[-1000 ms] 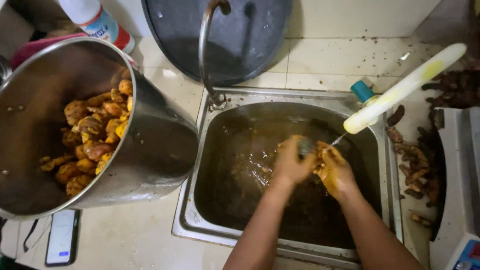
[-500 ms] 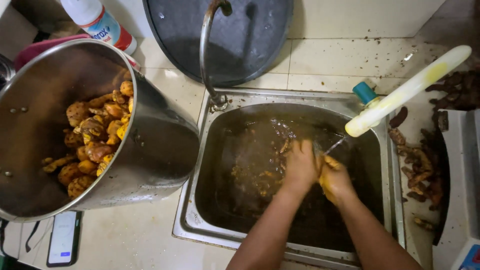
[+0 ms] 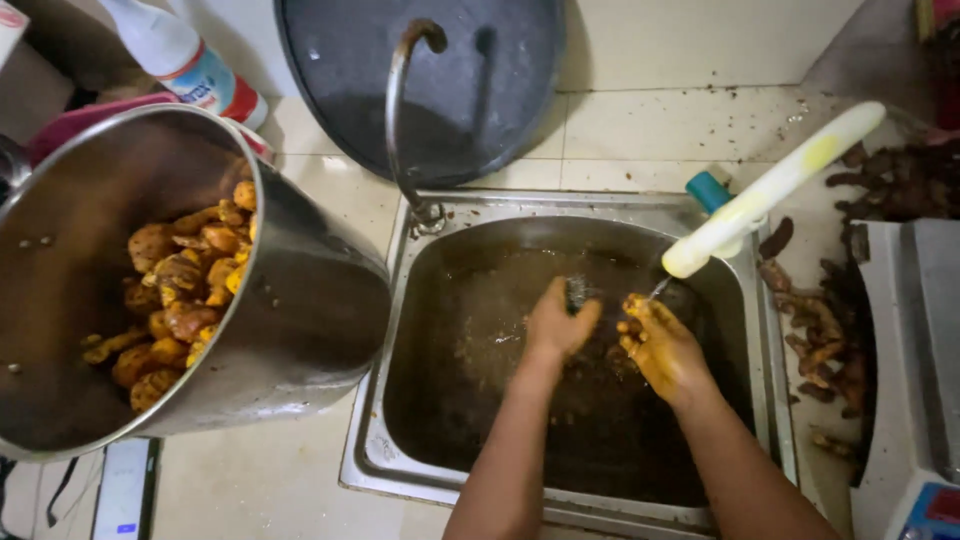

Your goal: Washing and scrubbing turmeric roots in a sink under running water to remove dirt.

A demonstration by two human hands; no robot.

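Head: scrubber (image 3: 576, 292) within left hand (image 3: 556, 325) grip

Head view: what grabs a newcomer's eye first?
Two hands, left hand and yellow-stained right hand, meet over the murky water in the steel sink at centre, under a thin stream from the white spout. At left, a big tilted steel pot holds orange-yellow peeled roots. Darker unpeeled roots lie along the sink's right edge.
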